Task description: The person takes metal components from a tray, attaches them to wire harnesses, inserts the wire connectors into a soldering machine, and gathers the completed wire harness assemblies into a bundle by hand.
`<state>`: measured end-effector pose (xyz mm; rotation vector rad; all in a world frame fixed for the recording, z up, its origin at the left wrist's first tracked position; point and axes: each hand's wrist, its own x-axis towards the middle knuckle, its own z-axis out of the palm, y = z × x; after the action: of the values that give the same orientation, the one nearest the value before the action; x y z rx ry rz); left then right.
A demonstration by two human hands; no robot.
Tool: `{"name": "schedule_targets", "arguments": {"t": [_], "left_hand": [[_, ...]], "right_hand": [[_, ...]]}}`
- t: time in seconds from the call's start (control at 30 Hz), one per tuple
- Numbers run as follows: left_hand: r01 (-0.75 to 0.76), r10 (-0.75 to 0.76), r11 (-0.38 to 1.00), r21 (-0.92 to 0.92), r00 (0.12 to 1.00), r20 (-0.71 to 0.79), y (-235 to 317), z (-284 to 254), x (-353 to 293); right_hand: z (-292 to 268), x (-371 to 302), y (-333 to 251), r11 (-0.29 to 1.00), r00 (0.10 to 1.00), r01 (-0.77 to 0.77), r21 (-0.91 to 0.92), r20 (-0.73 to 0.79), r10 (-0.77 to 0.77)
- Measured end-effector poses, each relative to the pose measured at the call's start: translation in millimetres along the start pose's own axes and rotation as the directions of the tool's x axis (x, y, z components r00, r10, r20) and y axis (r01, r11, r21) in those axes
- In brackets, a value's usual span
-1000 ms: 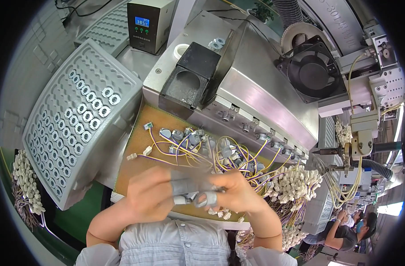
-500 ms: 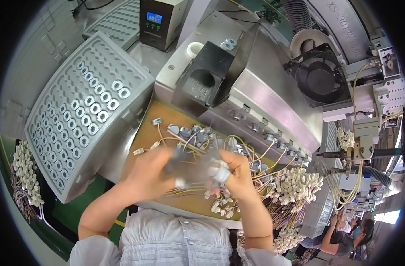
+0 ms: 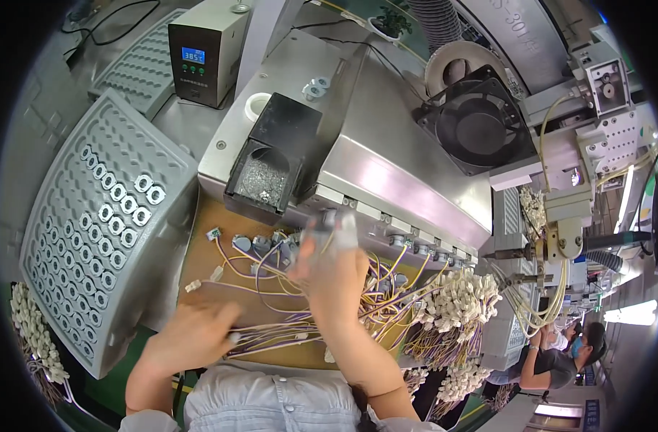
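My right hand is raised at the front edge of the metal machine, its fingers smeared by motion. They close around a small grey part, too blurred to make out. Lower down at the left, my left hand hovers over or rests on the brown mat, fingers bent and blurred, beside a bundle of yellow and purple wires. Small round grey motor-like parts with wires lie on the mat beyond my hands. Similar wired parts sit in a row along the machine's edge.
A grey tray of round metal parts slopes at the left. White connectors on wires are heaped at the right. A black box, a fan and a soldering head stand around the machine. A co-worker is at far right.
My hands, together over the mat before, have separated. The right has moved up to the machine's edge with the grey part; the left has drawn back lower left. The view has shifted.
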<state>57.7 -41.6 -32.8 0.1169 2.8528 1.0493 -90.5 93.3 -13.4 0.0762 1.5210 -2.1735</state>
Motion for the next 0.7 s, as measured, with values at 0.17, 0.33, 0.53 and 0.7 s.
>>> {"name": "schedule_targets", "arguments": {"t": [0.17,0.33,0.53,0.7], "left_hand": [[0.165,-0.236,0.938,-0.305,0.948,-0.213,-1,-26,-12],[-0.049,-0.056,0.984,-0.173,0.83,-0.555,9,-25,-18],[0.013,0.026,0.997,0.08,0.887,-0.461,46,-27,6],[0.494,-0.117,0.76,0.422,0.743,-0.659,-35,-83,8]], "right_hand": [[-4,4,-36,0.98,0.972,-0.16,-0.12,0.156,0.178],[-40,-37,-68,0.623,0.938,0.238,-0.745,0.343,0.051],[-24,-44,-45,0.453,0.667,0.586,-0.672,0.718,0.201],[-43,-31,-46,0.766,0.742,0.208,-0.608,0.608,0.282]]}}
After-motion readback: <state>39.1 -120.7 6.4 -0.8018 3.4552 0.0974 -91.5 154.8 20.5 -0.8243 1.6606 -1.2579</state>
